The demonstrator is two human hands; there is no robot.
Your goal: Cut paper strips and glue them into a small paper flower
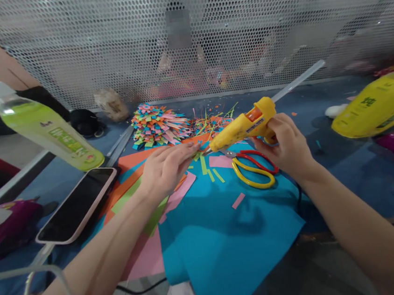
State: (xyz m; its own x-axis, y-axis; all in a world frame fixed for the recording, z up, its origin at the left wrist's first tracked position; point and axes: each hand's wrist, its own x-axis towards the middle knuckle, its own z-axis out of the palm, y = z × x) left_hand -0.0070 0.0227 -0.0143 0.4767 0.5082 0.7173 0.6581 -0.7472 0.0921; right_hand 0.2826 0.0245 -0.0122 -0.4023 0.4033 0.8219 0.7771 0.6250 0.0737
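My right hand [284, 143] grips a yellow hot glue gun [242, 126], tilted with its nozzle pointing down and left. A clear glue stick [299, 80] sticks out of its back end. The nozzle is close to the fingertips of my left hand [167, 167], which are pressed together over the paper; whatever lies between them is hidden. Below the gun are scissors [255, 179] with red and yellow handles. Small green strips [204, 165] and a pink strip [238, 201] lie on large blue paper [228, 247]. Behind my left hand stands a colourful paper-strip cone [157, 126].
A phone [79, 204] with a cable and a green bottle [50, 127] are at left. At right lies a yellow bottle [378, 102]. Cut paper scraps [212, 123] are heaped near the perforated metal panel [119, 47] at the back. Coloured sheets [146, 253] reach the table's front edge.
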